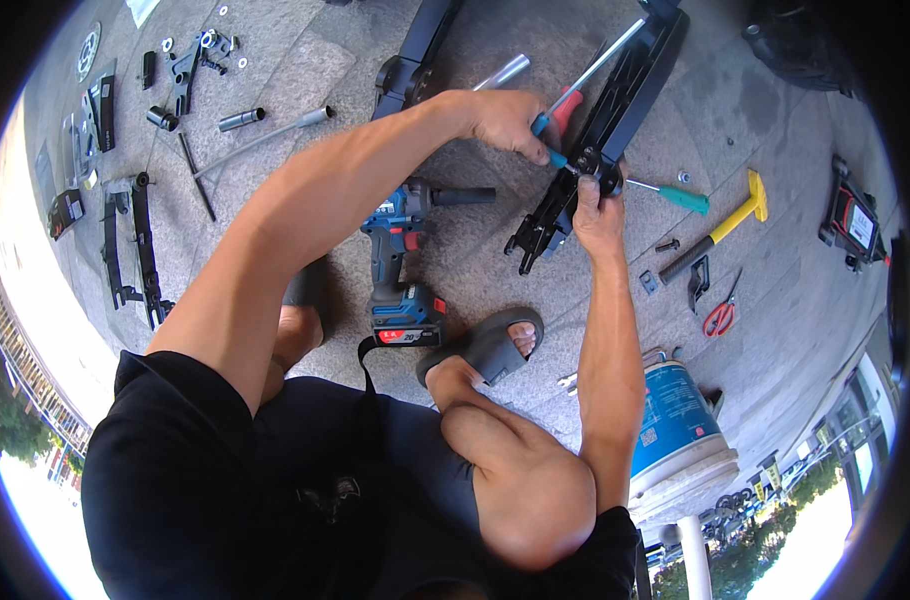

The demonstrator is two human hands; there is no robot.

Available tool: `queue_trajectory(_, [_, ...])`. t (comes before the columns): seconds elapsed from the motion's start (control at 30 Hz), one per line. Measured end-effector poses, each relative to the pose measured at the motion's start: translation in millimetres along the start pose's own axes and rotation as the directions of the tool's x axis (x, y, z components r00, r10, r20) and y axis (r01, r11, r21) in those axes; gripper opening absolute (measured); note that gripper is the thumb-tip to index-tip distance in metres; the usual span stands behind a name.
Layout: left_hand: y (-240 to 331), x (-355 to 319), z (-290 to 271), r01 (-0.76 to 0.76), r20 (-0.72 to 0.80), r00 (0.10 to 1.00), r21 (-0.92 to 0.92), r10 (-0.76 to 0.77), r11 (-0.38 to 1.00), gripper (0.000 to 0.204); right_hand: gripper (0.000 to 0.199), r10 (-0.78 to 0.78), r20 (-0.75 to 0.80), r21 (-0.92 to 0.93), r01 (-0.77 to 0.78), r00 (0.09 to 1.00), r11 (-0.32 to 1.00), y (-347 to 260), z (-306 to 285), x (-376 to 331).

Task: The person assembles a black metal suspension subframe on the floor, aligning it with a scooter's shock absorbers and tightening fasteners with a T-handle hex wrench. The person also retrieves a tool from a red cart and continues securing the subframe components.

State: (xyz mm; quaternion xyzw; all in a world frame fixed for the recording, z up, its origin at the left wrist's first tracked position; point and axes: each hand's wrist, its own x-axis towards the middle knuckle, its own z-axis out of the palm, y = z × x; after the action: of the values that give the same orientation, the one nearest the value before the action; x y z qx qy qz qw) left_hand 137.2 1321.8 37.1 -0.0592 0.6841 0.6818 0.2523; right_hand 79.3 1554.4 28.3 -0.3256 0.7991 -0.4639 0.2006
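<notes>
My left hand [510,124] is closed around a teal-handled screwdriver [557,159], held against the lower part of a long black metal frame [615,105]. Teal shows on both sides of the fingers. A long bright shaft [597,65] runs from there toward the far right; whether it belongs to the same tool is unclear. My right hand [601,215] grips the frame by a round black fitting [597,172], thumb on top. A red handle [567,110] lies partly hidden behind the shaft. Right beside that hand is another screwdriver with a green handle [685,199].
A blue cordless impact wrench [400,265] stands before my feet. At right lie a yellow hammer [737,212], red-handled scissors [720,318] and a blue bucket [675,415]. Sockets [241,120], a long bar [265,140] and black brackets [140,245] spread over the left paving.
</notes>
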Motion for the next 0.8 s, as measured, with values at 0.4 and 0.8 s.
queue_trajectory(0.4, [0.9,-12.3,7.6,-0.192,-0.048,0.972,0.41,0.231,0.892,0.025,0.065,0.042,-0.002,0.04,-0.042,0.999,0.998,2.0,1.1,-1.3])
queue_trajectory(0.8, [-14.2,-33.8,19.9,-0.256,0.089,0.671,0.96,0.736,0.117,0.046,0.063,0.008,-0.043,0.025,-0.007,0.999,1.0,-4.0,2.9,0.1])
